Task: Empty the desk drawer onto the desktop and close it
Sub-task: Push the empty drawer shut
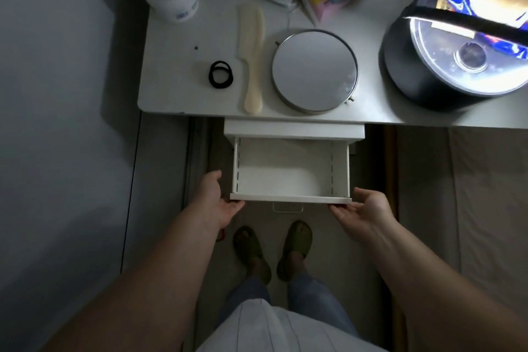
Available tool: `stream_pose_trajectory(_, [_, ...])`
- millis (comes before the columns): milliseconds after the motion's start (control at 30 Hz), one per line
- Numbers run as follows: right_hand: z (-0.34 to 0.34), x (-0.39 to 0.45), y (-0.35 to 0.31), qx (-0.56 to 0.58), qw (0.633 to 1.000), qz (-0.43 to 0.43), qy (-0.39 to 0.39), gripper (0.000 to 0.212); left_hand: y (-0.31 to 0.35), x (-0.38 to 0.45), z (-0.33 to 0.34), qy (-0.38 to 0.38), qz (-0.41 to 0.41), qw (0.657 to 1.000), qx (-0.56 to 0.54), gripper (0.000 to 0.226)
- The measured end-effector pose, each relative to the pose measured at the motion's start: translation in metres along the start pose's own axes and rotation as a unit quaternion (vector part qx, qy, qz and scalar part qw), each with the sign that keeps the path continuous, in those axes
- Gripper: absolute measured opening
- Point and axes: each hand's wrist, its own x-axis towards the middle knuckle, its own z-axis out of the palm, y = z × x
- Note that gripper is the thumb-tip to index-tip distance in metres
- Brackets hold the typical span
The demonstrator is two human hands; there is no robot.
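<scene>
Under the desk (177,94) edge, the drawer (290,177) hangs pulled well out, its white inside bare as far as the view shows; nothing left in it, so emptying looks done & closing is the step in hand. Left hand (213,200) sits at the front-left corner, fingers (234,206) curled just under the front panel's edge, thumb up beside the side wall; right hand (363,213) mirrors it at the front-right corner, fingertips touching the panel's lower edge. Neither grip is clenched on anything: both hands loose, spread, resting vs. the drawer front, not wrapped round it. A small wire handle (287,207) shows below the front, btwn the hands, untouched. On the desk near the edge lie black hair ties (220,75), a cream comb (253,60) & a round mirror (314,70), likely the drawer's contents, tho I can't confirm. Next move prob. calls for an even push from both corners, straight back toward the desk, keeping the drawer level so it doesn't bind on its runners, w/ fingers clear of the gap as it shuts.
</scene>
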Motion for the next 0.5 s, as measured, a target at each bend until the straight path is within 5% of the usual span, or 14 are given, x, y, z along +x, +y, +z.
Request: stream_pose_trajectory(500, [0.054,0.021,-0.047,-0.008,0.999,-0.029,-0.030,0.053,0.050,0.002,0.058,-0.008,0.057,0.998,-0.037,0.057])
